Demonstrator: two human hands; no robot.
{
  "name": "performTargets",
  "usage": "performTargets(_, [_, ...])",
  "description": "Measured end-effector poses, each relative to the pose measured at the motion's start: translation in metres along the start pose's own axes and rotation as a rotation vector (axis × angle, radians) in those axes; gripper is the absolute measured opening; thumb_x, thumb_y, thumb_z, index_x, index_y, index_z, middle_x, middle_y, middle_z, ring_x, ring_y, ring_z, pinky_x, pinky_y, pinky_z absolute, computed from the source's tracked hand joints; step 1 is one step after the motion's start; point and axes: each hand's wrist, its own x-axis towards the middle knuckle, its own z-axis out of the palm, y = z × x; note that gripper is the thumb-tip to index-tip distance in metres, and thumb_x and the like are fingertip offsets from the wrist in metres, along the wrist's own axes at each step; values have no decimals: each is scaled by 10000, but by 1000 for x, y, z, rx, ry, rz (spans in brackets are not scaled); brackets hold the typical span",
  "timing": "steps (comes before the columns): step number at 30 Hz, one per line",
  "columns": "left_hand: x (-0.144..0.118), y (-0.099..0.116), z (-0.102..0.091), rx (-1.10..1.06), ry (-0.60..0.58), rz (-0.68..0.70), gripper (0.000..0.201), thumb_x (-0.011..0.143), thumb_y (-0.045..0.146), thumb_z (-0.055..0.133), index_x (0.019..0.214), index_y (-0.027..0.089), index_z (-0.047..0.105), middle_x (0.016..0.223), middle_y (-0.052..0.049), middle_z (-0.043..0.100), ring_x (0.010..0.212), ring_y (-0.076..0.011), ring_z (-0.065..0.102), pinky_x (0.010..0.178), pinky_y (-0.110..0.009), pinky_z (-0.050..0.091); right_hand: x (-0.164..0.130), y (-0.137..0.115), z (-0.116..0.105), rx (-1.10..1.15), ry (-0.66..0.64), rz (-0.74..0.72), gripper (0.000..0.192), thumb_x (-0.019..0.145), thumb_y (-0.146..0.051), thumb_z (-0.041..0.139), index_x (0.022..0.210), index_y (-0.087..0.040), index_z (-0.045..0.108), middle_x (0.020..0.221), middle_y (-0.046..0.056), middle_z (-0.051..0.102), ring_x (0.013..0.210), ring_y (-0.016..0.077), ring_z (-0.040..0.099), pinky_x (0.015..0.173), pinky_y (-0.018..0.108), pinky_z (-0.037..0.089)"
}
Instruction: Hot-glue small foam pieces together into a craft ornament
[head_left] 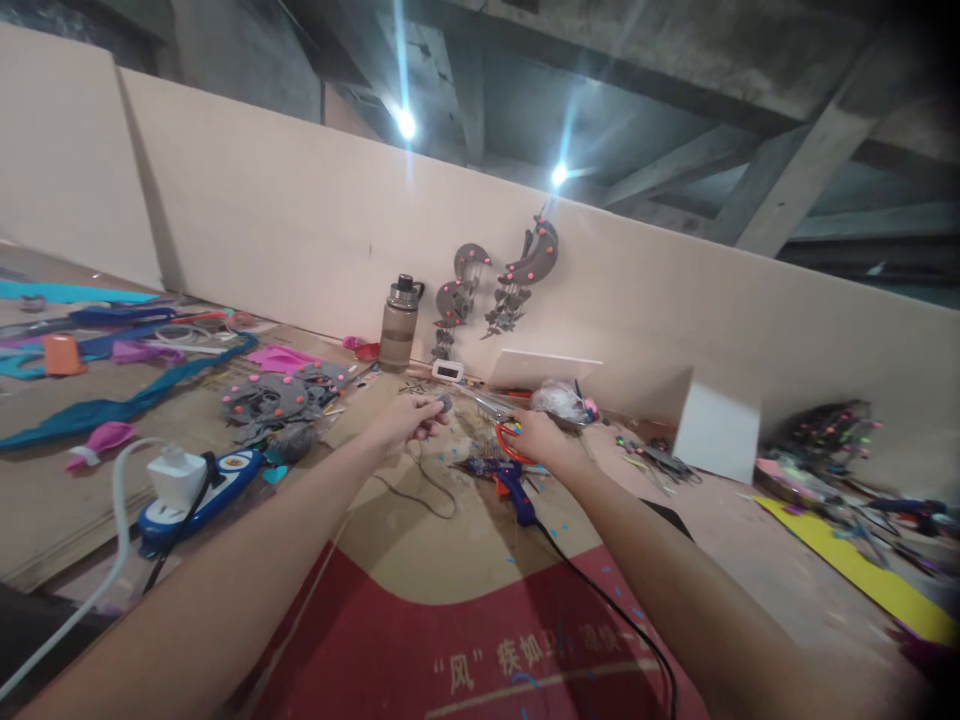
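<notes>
Over the far part of the cardboard sheet (420, 570) on the counter (724, 535), you have the scissors (489, 405) to the right of the small grey piece (445, 402), with a narrow gap between them in this view. The long axis of the scissors slants leftward and slightly away from you, so the tips sit just beside the piece, at its upper right; you cannot tell from here whether they are level with it in depth. Your left hand (411, 420) is the nearer one to the piece, because it pinches it between thumb and fingertips. Your right hand (538, 437) is closed around the handles, with the blades extending past your fingers. How far the blades are parted is too blurred to tell.

The piece looks dull grey, small and partly covered by your fingertips. The scissors have silvery blades and bright orange handle loops. Below your left hand, a thin dark cord (415, 499) curls over the cardboard; whether it joins the piece is unclear.
</notes>
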Motion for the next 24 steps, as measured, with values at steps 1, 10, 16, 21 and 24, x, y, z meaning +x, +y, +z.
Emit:
performTargets(1, [-1,1,1,-7,-15,4,233,761,325,655,752,94,623,758,-63,662,461,-37,497,386,-151,289,7,-4,4,6,-10,-12,405,769,-361,563,1137,-200,623,1030,120,683,916,240,634,775,278,427])
performTargets(10, [-14,19,13,-43,-34,23,187,773,276,616,699,106,589,624,-18,615,437,-40,485,367,-152,263,32,-18,22,115,-1,-100,389,679,-162,631,1066,-184,660,1044,98,681,1006,222,600,880,285,414])
performTargets(16, [-19,21,25,60,-59,78,199,779,296,603,685,122,595,557,-3,601,394,-44,458,369,-165,280,7,-37,7,418,181,-93,376,913,-296,308,1138,-162,578,1081,75,641,968,143,590,840,270,456])
performTargets(21, [-26,15,40,157,-147,89,245,802,331,578,682,120,611,500,-9,589,360,-50,438,369,-172,290,-25,-53,3,1202,117,-35,343,798,-454,487,930,-159,603,764,11,610,663,128,564,591,247,462])
performTargets(24, [-29,8,49,172,-211,114,273,778,381,610,706,118,625,572,-39,632,421,-73,512,392,-175,338,-39,-52,4,1186,163,-44,260,728,-417,572,761,-160,589,597,-38,529,565,99,475,550,221,402])
